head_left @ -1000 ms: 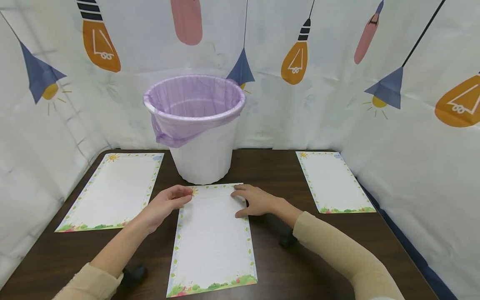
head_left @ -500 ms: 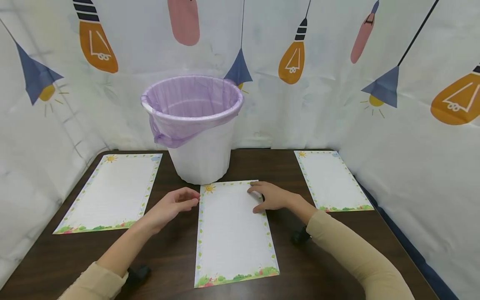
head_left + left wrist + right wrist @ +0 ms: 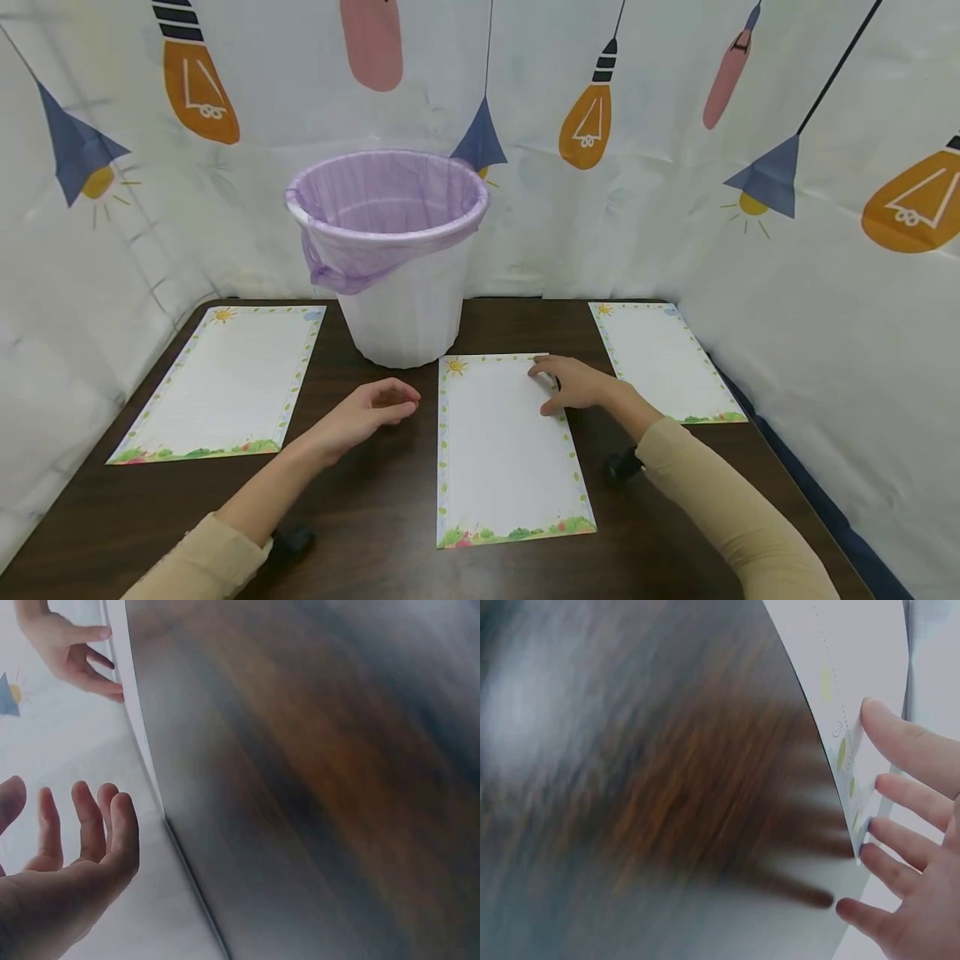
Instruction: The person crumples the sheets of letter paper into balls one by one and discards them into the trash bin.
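A sheet of white paper (image 3: 502,450) with a leafy border, a sun at its top left corner and a green strip along the bottom lies on the dark table. My right hand (image 3: 573,385) rests its spread fingertips on the upper right part of that sheet. In the right wrist view those fingers (image 3: 900,799) are stretched out and touch the paper's edge. To the left of the sheet, apart from it, my left hand (image 3: 367,417) hovers with loosely bent fingers and holds nothing. The left wrist view shows the same left hand (image 3: 82,862) with a gap between thumb and fingers.
Behind the sheet stands a white bin (image 3: 401,321) lined with a purple bag. Similar sheets lie on both sides, one left (image 3: 225,379) and one right (image 3: 663,358). A printed curtain (image 3: 540,225) encloses the brown table (image 3: 352,517).
The middle sheet has slid to the right and a little away from me, along with my right hand. My left hand has come off the sheet's left edge and also shifted slightly right.
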Tool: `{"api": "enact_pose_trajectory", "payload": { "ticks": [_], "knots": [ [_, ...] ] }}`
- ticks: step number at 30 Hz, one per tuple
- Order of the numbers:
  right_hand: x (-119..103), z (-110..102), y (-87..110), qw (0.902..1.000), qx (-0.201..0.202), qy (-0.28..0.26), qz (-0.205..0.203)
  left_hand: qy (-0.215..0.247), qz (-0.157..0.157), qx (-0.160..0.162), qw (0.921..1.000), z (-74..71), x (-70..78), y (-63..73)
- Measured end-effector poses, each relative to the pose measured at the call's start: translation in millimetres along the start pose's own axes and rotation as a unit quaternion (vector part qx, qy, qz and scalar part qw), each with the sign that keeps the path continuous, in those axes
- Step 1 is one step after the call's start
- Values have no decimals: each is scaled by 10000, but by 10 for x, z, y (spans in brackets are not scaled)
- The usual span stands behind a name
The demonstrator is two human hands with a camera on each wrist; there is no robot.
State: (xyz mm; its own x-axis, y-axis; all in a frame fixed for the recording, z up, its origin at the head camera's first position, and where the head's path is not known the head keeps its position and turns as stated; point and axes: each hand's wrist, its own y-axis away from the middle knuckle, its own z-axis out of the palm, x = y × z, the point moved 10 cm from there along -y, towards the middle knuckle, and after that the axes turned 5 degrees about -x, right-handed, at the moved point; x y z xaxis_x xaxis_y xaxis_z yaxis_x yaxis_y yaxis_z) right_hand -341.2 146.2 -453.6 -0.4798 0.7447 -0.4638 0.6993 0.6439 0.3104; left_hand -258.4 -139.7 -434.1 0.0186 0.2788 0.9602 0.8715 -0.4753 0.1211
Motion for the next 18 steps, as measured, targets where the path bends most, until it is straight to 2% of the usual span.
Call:
{"api": "enact_pose_trajectory", "payload": {
  "ticks": [5,10,14,18],
  "knots": [
    [152,-68,33,9997,100,-133,168,-192,-28,-57,9998,104,5,-37],
    [317,-139,74,9988,168,-188,418,-489,186,-340,9981,256,66,-56],
    [441,-212,104,9974,204,-307,626,-604,208,-523,9966,337,85,-77],
    [502,-289,72,9973,225,-394,581,-695,149,-602,9957,373,88,-98]
  ]
}}
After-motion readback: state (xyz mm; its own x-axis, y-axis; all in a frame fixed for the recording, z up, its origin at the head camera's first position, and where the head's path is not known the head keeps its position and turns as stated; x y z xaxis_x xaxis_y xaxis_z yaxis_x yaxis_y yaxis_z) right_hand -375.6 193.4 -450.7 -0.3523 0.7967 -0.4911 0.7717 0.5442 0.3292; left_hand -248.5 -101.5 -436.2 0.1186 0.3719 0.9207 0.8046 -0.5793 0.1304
